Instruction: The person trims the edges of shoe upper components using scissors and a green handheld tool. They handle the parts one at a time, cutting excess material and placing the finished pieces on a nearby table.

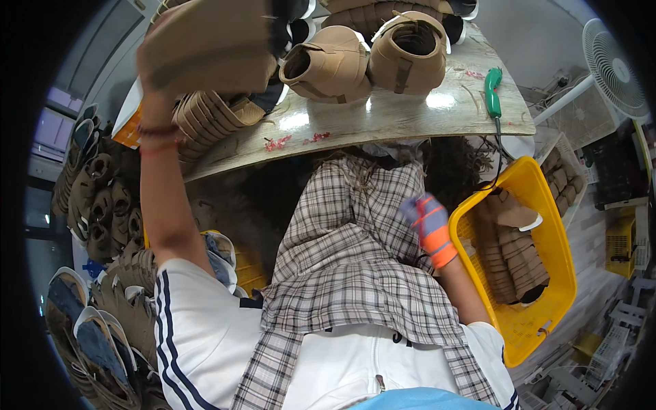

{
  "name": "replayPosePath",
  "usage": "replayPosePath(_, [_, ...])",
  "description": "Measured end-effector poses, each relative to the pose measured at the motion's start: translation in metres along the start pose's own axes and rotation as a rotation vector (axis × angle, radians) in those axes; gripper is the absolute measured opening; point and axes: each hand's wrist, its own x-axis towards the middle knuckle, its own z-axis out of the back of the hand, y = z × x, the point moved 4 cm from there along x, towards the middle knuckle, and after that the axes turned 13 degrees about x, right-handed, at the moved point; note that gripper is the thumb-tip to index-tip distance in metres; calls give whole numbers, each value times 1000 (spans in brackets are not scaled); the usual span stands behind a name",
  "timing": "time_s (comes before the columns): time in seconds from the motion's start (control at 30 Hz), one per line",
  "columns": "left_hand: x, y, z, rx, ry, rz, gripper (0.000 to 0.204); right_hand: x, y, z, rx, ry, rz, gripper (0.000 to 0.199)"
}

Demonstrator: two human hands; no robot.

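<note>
My left hand (pixel 156 106) is raised over the table's left side and grips a brown shoe upper (pixel 208 51). The upper is smeared by motion and covers most of the fingers. My right hand (pixel 432 229) wears a purple and orange glove and hovers above my checked apron (pixel 355 253), beside the yellow basket. Its fingertips are blurred, so their pose is unclear. Just below the raised piece, a nested stack of brown uppers (pixel 215 123) lies on the table. Two tan shoe uppers (pixel 324 65) (pixel 410 55) stand side by side farther right.
A green corded hand tool (pixel 493 92) lies on the table (pixel 383 119) at right. The yellow basket (pixel 557 273) holds stacked brown uppers (pixel 516 246). Piles of uppers (pixel 102 205) crowd the left side. A white fan (pixel 615 68) stands at the far right.
</note>
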Motion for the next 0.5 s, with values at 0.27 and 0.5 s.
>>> replayPosePath(0.27, [-182, -71, 6, -149, 103, 761, 30, 196, 284, -56, -512, 173, 866, 29])
replayPosePath(0.5, [-307, -156, -60, -1295, 149, 1392, 33, 222, 286, -130, -1138, 5, 971, 20])
